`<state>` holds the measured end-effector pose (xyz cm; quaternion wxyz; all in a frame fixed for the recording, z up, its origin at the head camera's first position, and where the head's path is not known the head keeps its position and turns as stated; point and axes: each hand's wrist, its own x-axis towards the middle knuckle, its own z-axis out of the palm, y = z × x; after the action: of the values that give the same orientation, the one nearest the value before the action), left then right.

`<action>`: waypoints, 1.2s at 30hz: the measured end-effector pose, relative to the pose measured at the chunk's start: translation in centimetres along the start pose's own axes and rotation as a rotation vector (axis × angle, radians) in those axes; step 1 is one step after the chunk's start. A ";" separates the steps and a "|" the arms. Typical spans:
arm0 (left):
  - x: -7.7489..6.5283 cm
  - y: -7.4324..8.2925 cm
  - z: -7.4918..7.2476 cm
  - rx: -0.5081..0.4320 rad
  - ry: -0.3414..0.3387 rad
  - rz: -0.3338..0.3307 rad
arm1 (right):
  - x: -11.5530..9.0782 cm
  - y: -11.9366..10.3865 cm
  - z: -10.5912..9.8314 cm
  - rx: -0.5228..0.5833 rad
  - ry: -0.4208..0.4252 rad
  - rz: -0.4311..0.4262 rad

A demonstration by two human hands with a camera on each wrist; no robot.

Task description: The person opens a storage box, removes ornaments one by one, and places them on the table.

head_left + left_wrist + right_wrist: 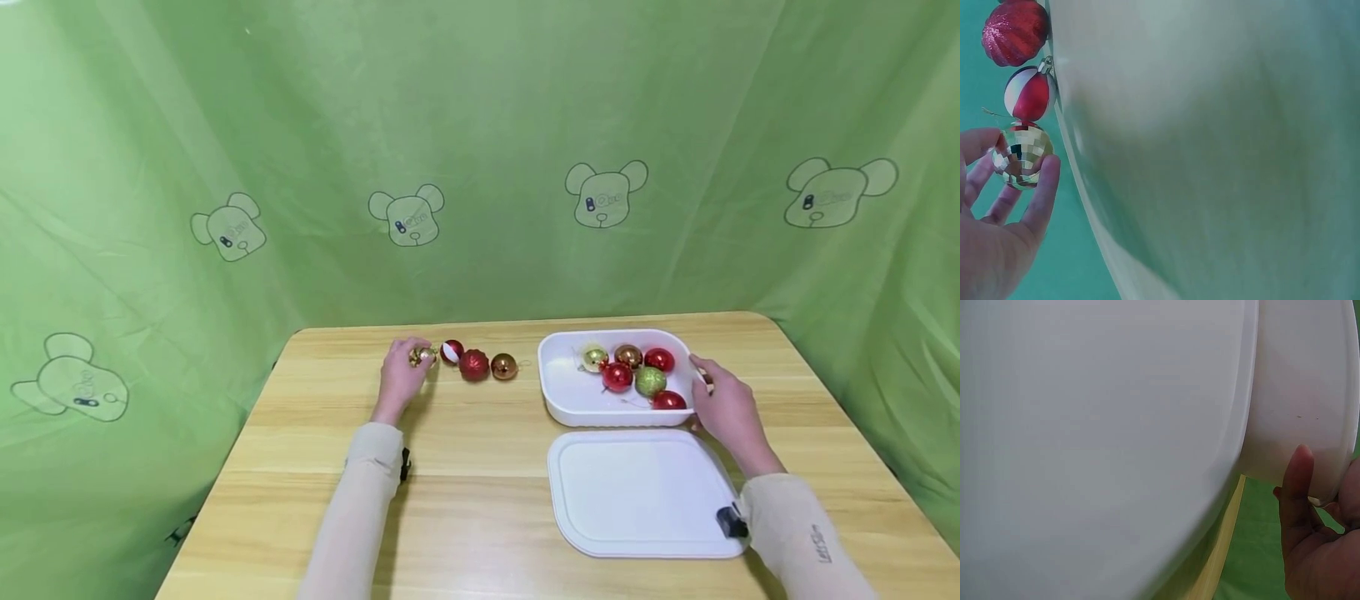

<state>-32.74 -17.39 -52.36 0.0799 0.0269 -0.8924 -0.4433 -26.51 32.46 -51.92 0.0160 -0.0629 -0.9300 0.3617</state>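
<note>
My left hand point(401, 377) pinches a gold mirror-tiled Christmas bauble point(1021, 159) between thumb and fingers, at the left end of a short row. Right beside it lies a red-and-white bauble point(1029, 97), then a ridged red glitter bauble point(474, 365) and a shiny copper-gold bauble point(504, 367). My right hand point(729, 410) grips the right end of a white plastic box point(558, 385), with its thumb against the outer wall in the right wrist view. Inside the box sit several baubles: shiny red ones point(617, 377), a green glitter one point(650, 382), a pale gold one point(595, 358) and a copper one point(628, 357).
In front of the box, a white lid point(641, 492) lies flat on the wooden table point(465, 517), partly under the right sleeve. A green curtain point(495, 275) with printed bear heads hangs behind the table's back edge and along its sides.
</note>
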 end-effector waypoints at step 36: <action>-0.5 -0.2 -0.5 0.131 -0.070 0.023 | -0.1 0.0 0.0 0.005 0.008 -0.007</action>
<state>-32.20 -17.84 -52.26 0.0517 0.0063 -0.9221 -0.3834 -26.45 32.49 -51.95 0.0212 -0.0613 -0.9292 0.3639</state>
